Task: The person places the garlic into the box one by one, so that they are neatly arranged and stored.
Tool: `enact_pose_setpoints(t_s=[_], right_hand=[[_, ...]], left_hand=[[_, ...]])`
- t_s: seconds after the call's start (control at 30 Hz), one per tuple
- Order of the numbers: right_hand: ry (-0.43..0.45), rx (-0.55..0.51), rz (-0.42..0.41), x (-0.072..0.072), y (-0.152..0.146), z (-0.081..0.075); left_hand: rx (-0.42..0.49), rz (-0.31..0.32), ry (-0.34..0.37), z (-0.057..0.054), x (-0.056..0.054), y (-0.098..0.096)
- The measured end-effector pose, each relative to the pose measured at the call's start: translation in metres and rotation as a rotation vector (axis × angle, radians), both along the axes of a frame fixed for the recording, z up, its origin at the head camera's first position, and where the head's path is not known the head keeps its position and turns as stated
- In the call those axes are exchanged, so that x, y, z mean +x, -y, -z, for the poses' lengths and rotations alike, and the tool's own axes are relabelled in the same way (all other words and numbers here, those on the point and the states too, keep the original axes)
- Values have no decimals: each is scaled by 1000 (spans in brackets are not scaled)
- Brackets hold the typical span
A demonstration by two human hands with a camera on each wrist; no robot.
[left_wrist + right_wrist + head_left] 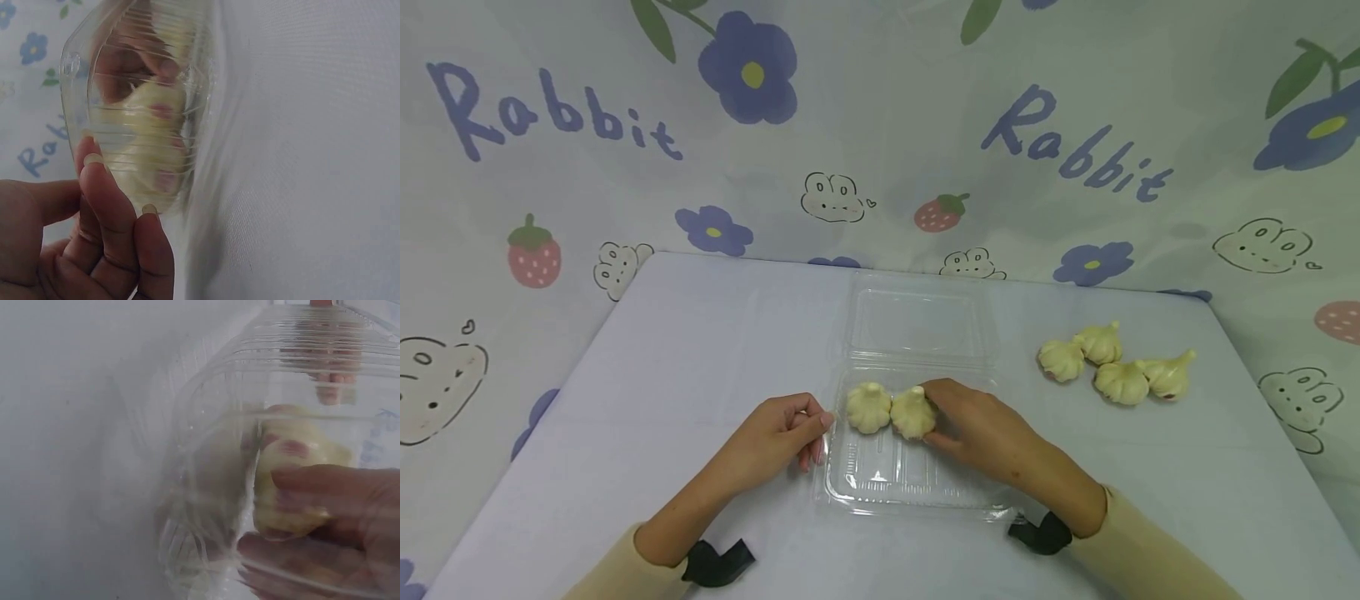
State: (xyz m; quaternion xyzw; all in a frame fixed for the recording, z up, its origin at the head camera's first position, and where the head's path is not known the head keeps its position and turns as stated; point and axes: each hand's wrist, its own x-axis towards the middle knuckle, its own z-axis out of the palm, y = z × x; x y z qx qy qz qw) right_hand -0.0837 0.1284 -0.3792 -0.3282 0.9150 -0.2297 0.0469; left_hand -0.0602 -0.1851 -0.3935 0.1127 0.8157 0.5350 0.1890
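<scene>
A clear plastic clamshell container (917, 496) lies on the table with its lid (919, 321) folded back, away from me. Two garlic bulbs sit side by side in the far left part of its base. My right hand (988, 429) reaches over the right rim and grips the right garlic bulb (913, 413) between thumb and fingers. Against it on the left is the other garlic bulb (868, 408). My left hand (778, 437) pinches the container's left rim; its fingertips (94, 160) show against the ridged plastic in the left wrist view.
Several more garlic bulbs (1122, 383) lie grouped on the white table (715, 333) at the right. Black straps (718, 562) hang by both wrists. A printed cloth (880, 125) with rabbits and flowers stands behind the table.
</scene>
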Motion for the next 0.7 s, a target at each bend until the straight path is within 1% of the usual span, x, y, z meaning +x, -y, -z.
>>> enact_pose_setpoints(t_s=[0.2, 0.4, 0.5, 0.7], right_hand=[[3, 7, 13, 1, 1, 1], [-10, 18, 14, 2, 1, 3], [-33, 25, 10, 2, 1, 4], [-128, 44, -7, 1, 2, 7]], left_hand=[[-3, 0, 1, -2, 0, -1], [1, 3, -1, -2, 0, 0], [2, 4, -1, -2, 0, 0], [8, 3, 1, -3, 0, -1]])
